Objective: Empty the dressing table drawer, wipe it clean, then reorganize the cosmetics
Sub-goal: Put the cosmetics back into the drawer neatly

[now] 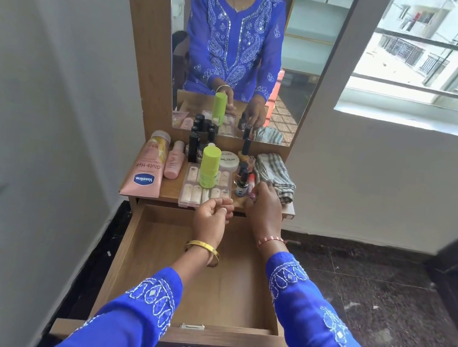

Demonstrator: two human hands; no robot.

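The wooden drawer (151,265) is pulled out and its floor is bare. On the dressing table top (171,190) stand the cosmetics: a pink Vaseline tube (144,172), a smaller pink tube (174,160), a lime-green bottle (209,166) on a clear nail box (190,194), a white nail polish remover jar (229,161), black bottles (193,145) and small nail polish bottles (241,182). My left hand (211,217) hovers palm-up with curled fingers at the box's front edge. My right hand (265,207) pinches a small pink bottle (251,195) beside the polish bottles.
A folded striped cloth (275,175) lies at the table top's right end. The mirror (246,53) behind reflects the table and a person in blue. A white wall is at the left, a window (441,55) at the right, dark stone floor (380,295) below.
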